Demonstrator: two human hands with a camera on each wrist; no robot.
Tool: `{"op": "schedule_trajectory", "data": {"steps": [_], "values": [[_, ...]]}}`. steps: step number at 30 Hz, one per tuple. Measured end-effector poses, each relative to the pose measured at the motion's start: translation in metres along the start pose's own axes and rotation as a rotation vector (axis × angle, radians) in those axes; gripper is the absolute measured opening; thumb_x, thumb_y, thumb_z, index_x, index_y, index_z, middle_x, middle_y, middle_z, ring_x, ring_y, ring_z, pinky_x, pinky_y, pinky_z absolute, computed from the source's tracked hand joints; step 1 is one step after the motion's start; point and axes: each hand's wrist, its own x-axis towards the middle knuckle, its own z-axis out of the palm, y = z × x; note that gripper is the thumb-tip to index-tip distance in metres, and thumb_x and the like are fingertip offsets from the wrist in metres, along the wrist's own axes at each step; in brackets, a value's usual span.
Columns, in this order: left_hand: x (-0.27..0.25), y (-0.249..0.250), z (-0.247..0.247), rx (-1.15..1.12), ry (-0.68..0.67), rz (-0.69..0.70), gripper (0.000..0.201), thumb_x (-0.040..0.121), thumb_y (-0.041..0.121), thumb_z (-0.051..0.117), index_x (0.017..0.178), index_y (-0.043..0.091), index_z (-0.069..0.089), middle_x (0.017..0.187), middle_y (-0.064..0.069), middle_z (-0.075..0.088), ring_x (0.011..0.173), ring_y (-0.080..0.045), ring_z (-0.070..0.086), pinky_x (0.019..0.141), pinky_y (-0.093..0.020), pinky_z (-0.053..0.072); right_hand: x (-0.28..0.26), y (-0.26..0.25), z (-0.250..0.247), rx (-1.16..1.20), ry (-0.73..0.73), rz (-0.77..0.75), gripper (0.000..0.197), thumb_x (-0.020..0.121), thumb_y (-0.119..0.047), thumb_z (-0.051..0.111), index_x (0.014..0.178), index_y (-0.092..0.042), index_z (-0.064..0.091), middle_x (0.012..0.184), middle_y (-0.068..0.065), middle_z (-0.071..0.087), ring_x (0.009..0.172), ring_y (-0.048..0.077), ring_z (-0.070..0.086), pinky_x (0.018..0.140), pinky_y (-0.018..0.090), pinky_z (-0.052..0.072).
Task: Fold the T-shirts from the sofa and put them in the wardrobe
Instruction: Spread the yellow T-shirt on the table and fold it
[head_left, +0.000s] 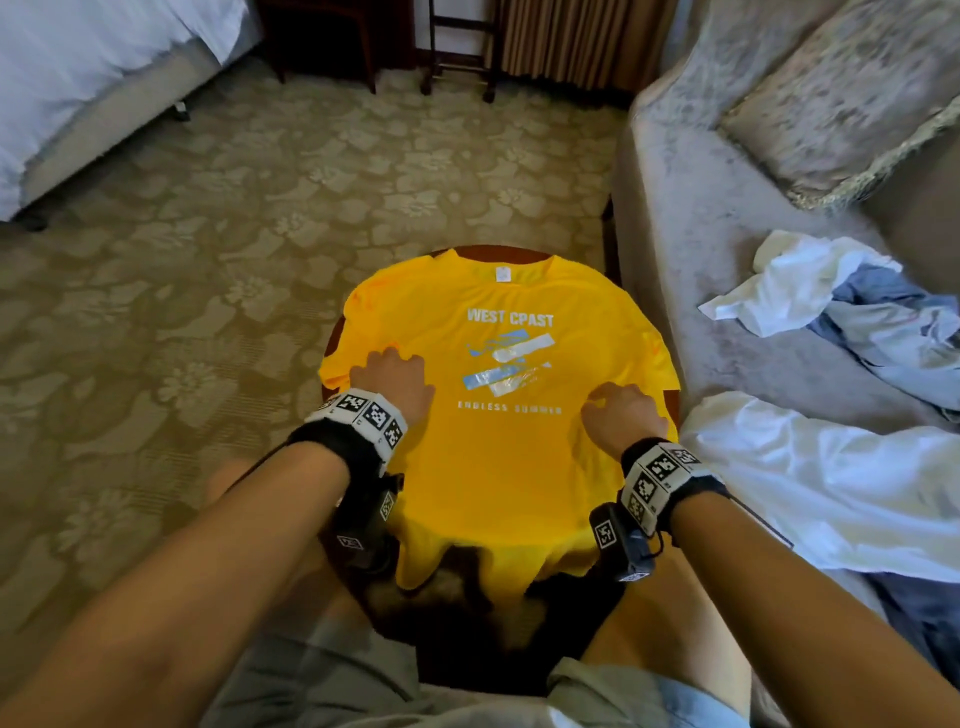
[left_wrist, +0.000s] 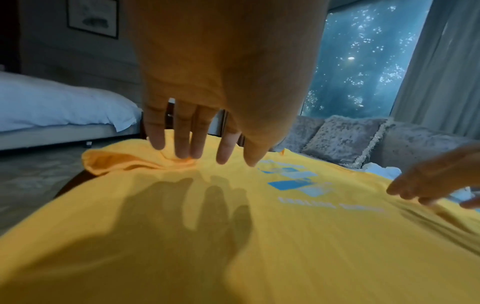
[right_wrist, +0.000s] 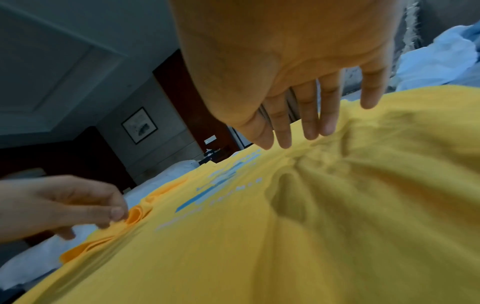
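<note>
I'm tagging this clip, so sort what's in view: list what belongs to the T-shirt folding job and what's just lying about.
Job:
yellow T-shirt, spread on the round table
left hand and right hand, both touching it
crumpled clothes on the sofa

Lying about:
cushion
bed
framed picture

T-shirt (head_left: 498, 467) on table (head_left: 332, 332), left of sofa (head_left: 701, 218)

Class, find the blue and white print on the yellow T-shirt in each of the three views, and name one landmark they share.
Head: print, centre, between the hands.
Left wrist: print, right of centre, past the fingertips.
Right wrist: print, centre-left, blurred.
Shared landmark: white bed.
</note>
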Motion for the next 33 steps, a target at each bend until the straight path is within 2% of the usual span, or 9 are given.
{"op": "schedule_trajectory", "data": {"steps": [3, 8, 13, 17, 21, 24, 26, 30, 33], "values": [[0.022, -0.005, -0.006, -0.039, 0.033, 0.065, 0.048, 0.1, 0.041, 0.041, 0.139, 0.014, 0.038, 0.146, -0.016, 0.033, 0.133, -0.037, 0.032, 0.098, -0.047, 0.039, 0.019, -0.01, 0.003, 0.047, -0.052, -0.089, 0.051, 0.096, -0.035, 0.049, 0.145, -0.029, 0.041, 0.158, 0.004, 0.025, 0.142, 0.029, 0.028, 0.111, 0.048, 0.032], [0.06, -0.017, 0.006, -0.14, -0.266, -0.024, 0.063, 0.101, 0.05, 0.033, 0.154, 0.025, 0.01, 0.161, -0.013, -0.002, 0.145, -0.044, 0.001, 0.111, -0.06, 0.024, 0.044, -0.031, 0.015, -0.059, -0.196, -0.141, 0.064, 0.096, -0.047, 0.046, 0.153, -0.038, 0.018, 0.164, -0.001, -0.002, 0.151, 0.023, -0.003, 0.118, 0.056, 0.009], [0.082, -0.027, -0.012, -0.113, 0.039, -0.11, 0.041, 0.101, 0.04, 0.038, 0.13, 0.012, 0.044, 0.135, -0.018, 0.042, 0.124, -0.04, 0.038, 0.097, -0.05, 0.04, 0.078, -0.053, 0.001, -0.005, 0.0, -0.007, 0.048, 0.095, -0.044, 0.044, 0.141, -0.029, 0.045, 0.153, 0.007, 0.031, 0.139, 0.032, 0.029, 0.113, 0.053, 0.024], [0.1, -0.045, -0.027, -0.236, 0.083, -0.245, 0.056, 0.092, 0.025, 0.056, 0.14, 0.009, 0.032, 0.144, -0.023, 0.028, 0.131, -0.041, 0.029, 0.095, -0.047, 0.042, 0.104, -0.07, -0.009, 0.043, 0.027, -0.05, 0.047, 0.096, -0.04, 0.048, 0.141, -0.027, 0.047, 0.154, 0.006, 0.031, 0.139, 0.031, 0.03, 0.11, 0.047, 0.033], [0.105, -0.059, -0.027, -0.531, -0.022, -0.442, 0.074, 0.086, 0.013, 0.064, 0.144, -0.001, 0.019, 0.135, -0.023, 0.045, 0.111, -0.038, 0.055, 0.072, -0.036, 0.045, 0.112, -0.104, 0.003, 0.085, 0.011, -0.148, 0.047, 0.096, -0.037, 0.049, 0.141, -0.025, 0.048, 0.155, 0.005, 0.028, 0.141, 0.03, 0.028, 0.11, 0.046, 0.036], [0.105, -0.081, -0.025, -0.497, 0.008, -0.437, 0.016, 0.086, 0.008, 0.063, 0.097, 0.001, 0.053, 0.111, -0.021, 0.06, 0.088, -0.032, 0.061, 0.067, -0.033, 0.045, 0.105, -0.14, 0.021, 0.094, -0.023, -0.236, 0.048, 0.096, -0.036, 0.05, 0.142, -0.025, 0.047, 0.156, 0.005, 0.028, 0.141, 0.03, 0.026, 0.11, 0.046, 0.035], [0.106, -0.096, -0.023, -0.437, 0.061, -0.407, 0.021, 0.086, 0.008, 0.058, 0.067, 0.006, 0.051, 0.091, -0.019, 0.063, 0.065, -0.025, 0.055, 0.061, -0.032, 0.043, 0.098, -0.162, 0.032, 0.093, -0.047, -0.295, 0.047, 0.095, -0.033, 0.05, 0.141, -0.024, 0.048, 0.154, 0.006, 0.029, 0.141, 0.029, 0.027, 0.11, 0.047, 0.035], [0.101, -0.109, -0.021, -0.546, 0.234, -0.329, 0.023, 0.09, 0.027, 0.061, 0.092, 0.005, 0.054, 0.084, -0.012, 0.06, 0.081, -0.031, 0.06, 0.067, -0.034, 0.046, 0.084, -0.196, 0.047, 0.198, -0.053, -0.416, 0.033, 0.095, -0.02, 0.048, 0.124, -0.018, 0.062, 0.132, 0.01, 0.049, 0.124, 0.03, 0.043, 0.098, 0.037, 0.04], [0.094, -0.101, -0.011, -0.455, -0.05, -0.103, 0.05, 0.078, 0.051, 0.072, 0.1, 0.015, 0.045, 0.093, -0.001, 0.048, 0.086, -0.023, 0.053, 0.071, -0.033, 0.043, 0.077, -0.215, 0.058, 0.302, -0.166, -0.469, 0.033, 0.093, -0.008, 0.046, 0.119, -0.012, 0.066, 0.128, 0.014, 0.056, 0.116, 0.031, 0.053, 0.093, 0.033, 0.043]]}}
